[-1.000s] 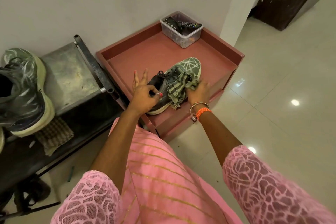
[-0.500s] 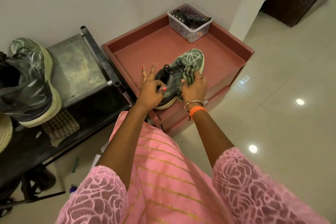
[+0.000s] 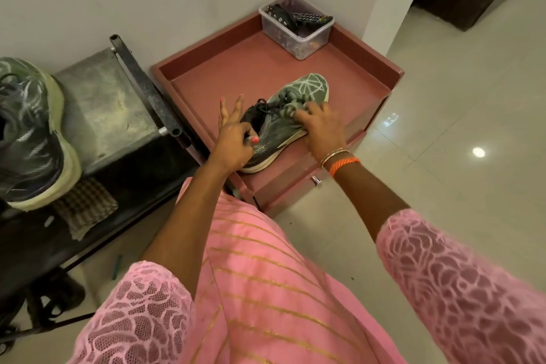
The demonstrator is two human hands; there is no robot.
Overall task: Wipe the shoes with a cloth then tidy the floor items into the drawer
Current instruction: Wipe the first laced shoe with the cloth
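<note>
While left hand (image 3: 233, 139) pinches shoe (image 3: 288, 115) heel, right hand (image 3: 323, 124) clutches cloth (image 3: 291, 111) atop it

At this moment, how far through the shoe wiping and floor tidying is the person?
Early in the job. In hand: the left hand pinches the heel collar of the green shoe on the red cabinet top, while the right hand rubs a bunched cloth over its laces. Whether the second shoe on the rack has been wiped cannot be told. Left: tidying; the cabinet's drawer looks closed.
</note>
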